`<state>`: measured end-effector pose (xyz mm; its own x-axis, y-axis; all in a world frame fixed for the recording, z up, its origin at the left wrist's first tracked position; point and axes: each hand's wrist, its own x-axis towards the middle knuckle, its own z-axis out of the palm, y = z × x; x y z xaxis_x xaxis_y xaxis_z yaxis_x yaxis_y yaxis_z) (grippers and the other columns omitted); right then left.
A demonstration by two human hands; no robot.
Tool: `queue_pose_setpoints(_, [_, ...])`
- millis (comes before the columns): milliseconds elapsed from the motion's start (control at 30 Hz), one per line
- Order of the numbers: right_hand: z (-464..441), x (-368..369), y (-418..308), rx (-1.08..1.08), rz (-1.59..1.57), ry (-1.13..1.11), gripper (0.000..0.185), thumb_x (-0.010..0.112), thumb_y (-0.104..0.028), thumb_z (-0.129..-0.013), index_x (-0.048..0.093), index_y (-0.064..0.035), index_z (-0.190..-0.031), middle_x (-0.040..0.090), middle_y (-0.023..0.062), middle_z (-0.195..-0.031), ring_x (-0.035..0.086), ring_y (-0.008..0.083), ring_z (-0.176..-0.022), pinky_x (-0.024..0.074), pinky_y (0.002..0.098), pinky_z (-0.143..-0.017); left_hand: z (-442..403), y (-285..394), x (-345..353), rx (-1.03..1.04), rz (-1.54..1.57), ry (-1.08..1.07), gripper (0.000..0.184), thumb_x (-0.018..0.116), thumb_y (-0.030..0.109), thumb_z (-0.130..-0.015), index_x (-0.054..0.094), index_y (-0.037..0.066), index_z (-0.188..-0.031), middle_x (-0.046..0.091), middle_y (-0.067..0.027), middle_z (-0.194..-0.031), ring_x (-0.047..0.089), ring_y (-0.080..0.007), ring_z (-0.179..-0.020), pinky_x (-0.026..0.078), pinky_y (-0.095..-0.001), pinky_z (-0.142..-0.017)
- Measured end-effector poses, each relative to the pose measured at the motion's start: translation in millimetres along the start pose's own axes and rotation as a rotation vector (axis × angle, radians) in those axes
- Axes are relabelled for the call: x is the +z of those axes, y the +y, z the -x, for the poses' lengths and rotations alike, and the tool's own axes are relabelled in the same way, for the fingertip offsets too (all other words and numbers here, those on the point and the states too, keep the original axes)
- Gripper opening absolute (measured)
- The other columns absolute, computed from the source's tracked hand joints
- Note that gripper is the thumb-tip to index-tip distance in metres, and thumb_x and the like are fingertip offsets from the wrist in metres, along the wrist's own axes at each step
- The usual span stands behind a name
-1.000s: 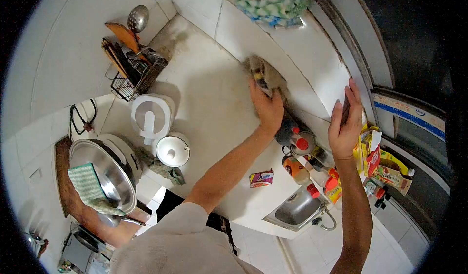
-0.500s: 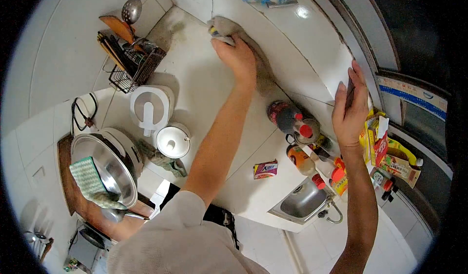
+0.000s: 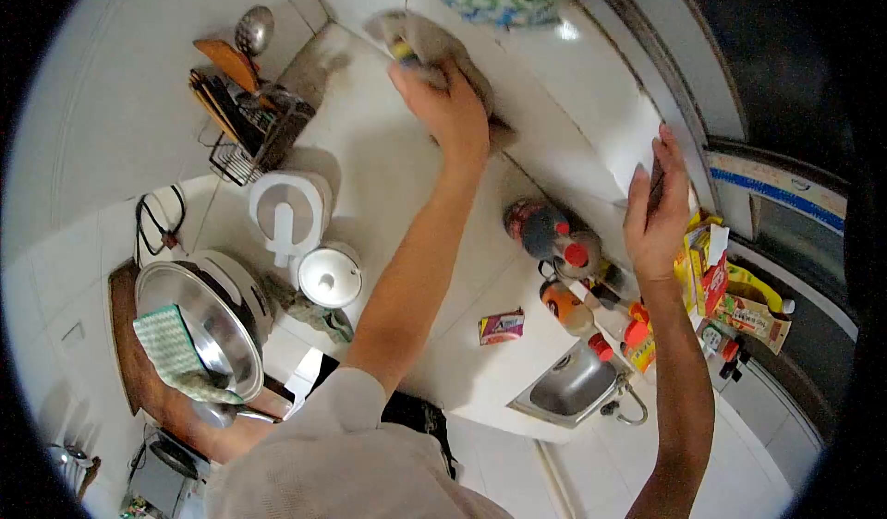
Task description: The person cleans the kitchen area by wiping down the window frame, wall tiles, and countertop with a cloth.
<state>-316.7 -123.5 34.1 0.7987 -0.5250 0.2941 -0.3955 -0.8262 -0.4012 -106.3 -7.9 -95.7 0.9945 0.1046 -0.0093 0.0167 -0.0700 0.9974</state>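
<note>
Left hand (image 3: 453, 113): curled firmly round a bunched cloth, gripping from above.
Cloth (image 3: 434, 39): grey-brown with a yellow patch, blurred, along the counter's far edge against white tiles (image 3: 554, 140).
Right hand (image 3: 658, 237): raised near a metal window frame (image 3: 684, 66), thumb and fingers parted; unclear whether holding anything, with a dark strip between them.
Counter (image 3: 388, 163): pale, faintly stained in the far corner.
Wire rack (image 3: 282, 131): at the counter's left, crowded with utensils.
Packet (image 3: 501, 328): small, purple and yellow, flat on the counter.
Bottles (image 3: 539, 230): several, red-capped, clustered left of the right forearm.
Sink (image 3: 565, 385): steel, just below the bottles.
</note>
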Motion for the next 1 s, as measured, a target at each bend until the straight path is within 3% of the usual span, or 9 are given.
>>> queue_pose_setpoints(67, [-2, -1, 5, -0.056, 0.068, -0.008, 0.040, 0.057, -0.011, -0.102, 0.053, 0.0071, -0.138, 0.052, 0.0234, -0.152, 0.053, 0.0375, -0.139, 0.0429, 0.0439, -0.115, 47, -3, 1, 0.027, -0.024, -0.034, 0.058, 0.066, 0.000, -0.089, 0.044, -0.008, -0.142, 0.058, -0.0258, -0.133, 0.053, -0.0397, -0.127, 0.036, -0.0463, -0.115])
queue_pose_setpoints(200, [2, 2, 12, -0.082, 0.045, 0.016, 0.040, 0.057, -0.010, -0.102, 0.053, 0.0068, -0.138, 0.054, 0.0229, -0.150, 0.053, 0.0381, -0.139, 0.0428, 0.0442, -0.115, 78, 3, 0, 0.018, -0.018, -0.123, 0.066, 0.065, -0.003, -0.087, 0.038, -0.009, -0.147, 0.045, -0.0299, -0.148, 0.040, -0.0464, -0.142, 0.028, -0.0466, -0.121])
queue_pose_setpoints(333, [3, 0, 2, -0.023, 0.006, 0.003, 0.040, 0.058, -0.011, -0.101, 0.054, 0.0067, -0.137, 0.054, 0.0225, -0.150, 0.053, 0.0386, -0.138, 0.0421, 0.0449, -0.116, 5, 2, -3, -0.164, 0.105, -0.176, 0.070, 0.066, -0.001, -0.089, 0.031, -0.008, -0.150, 0.041, -0.0293, -0.150, 0.038, -0.0462, -0.142, 0.028, -0.0460, -0.120])
queue_pose_setpoints(533, [1, -2, 4, -0.029, 0.047, 0.002, 0.039, 0.058, -0.012, -0.102, 0.056, 0.0060, -0.136, 0.055, 0.0218, -0.149, 0.053, 0.0391, -0.138, 0.0423, 0.0448, -0.116, 76, 26, -3, 0.038, 0.009, -0.120, 0.057, 0.063, 0.001, -0.093, 0.041, -0.006, -0.145, 0.054, -0.0268, -0.138, 0.050, -0.0403, -0.132, 0.034, -0.0441, -0.117])
queue_pose_setpoints(633, [3, 2, 3, -0.022, 0.004, 0.012, 0.037, 0.059, -0.012, -0.102, 0.058, 0.0054, -0.134, 0.055, 0.0216, -0.149, 0.053, 0.0394, -0.138, 0.0425, 0.0447, -0.115, 40, 20, 3, 0.043, -0.074, -0.039, 0.063, 0.063, 0.001, -0.093, 0.037, -0.006, -0.149, 0.050, -0.0279, -0.143, 0.047, -0.0406, -0.137, 0.031, -0.0448, -0.120])
queue_pose_setpoints(733, [2, -3, 2, -0.073, 0.100, 0.016, 0.036, 0.058, -0.012, -0.102, 0.058, 0.0055, -0.133, 0.055, 0.0221, -0.149, 0.054, 0.0390, -0.137, 0.0435, 0.0442, -0.114, -13, 31, -10, -0.098, 0.267, -0.196, 0.075, 0.069, 0.005, -0.090, 0.028, -0.010, -0.151, 0.041, -0.0315, -0.148, 0.040, -0.0466, -0.140, 0.029, -0.0473, -0.121])
queue_pose_setpoints(833, [-3, -2, 0, -0.078, 0.098, 0.031, 0.037, 0.057, -0.012, -0.102, 0.057, 0.0057, -0.134, 0.055, 0.0223, -0.149, 0.055, 0.0392, -0.136, 0.0437, 0.0444, -0.114, 31, 33, -6, -0.121, -0.002, -0.157, 0.078, 0.071, 0.005, -0.090, 0.027, -0.011, -0.152, 0.043, -0.0325, -0.147, 0.042, -0.0476, -0.138, 0.030, -0.0476, -0.121])
queue_pose_setpoints(900, [0, -1, 0, -0.071, 0.064, 0.036, 0.037, 0.057, -0.012, -0.102, 0.057, 0.0058, -0.135, 0.055, 0.0224, -0.149, 0.055, 0.0393, -0.135, 0.0434, 0.0447, -0.114, 93, 20, -4, 0.052, -0.131, -0.199, 0.076, 0.070, 0.005, -0.090, 0.028, -0.011, -0.151, 0.045, -0.0330, -0.144, 0.043, -0.0484, -0.136, 0.031, -0.0470, -0.121])
queue_pose_setpoints(1000, [-2, -2, -3, -0.050, 0.090, 0.004, 0.038, 0.057, -0.012, -0.102, 0.057, 0.0059, -0.136, 0.055, 0.0222, -0.150, 0.055, 0.0392, -0.135, 0.0432, 0.0445, -0.114, 91, 21, -4, -0.125, 0.187, -0.286, 0.076, 0.069, 0.004, -0.089, 0.028, -0.011, -0.151, 0.045, -0.0337, -0.143, 0.043, -0.0493, -0.136, 0.029, -0.0463, -0.122])
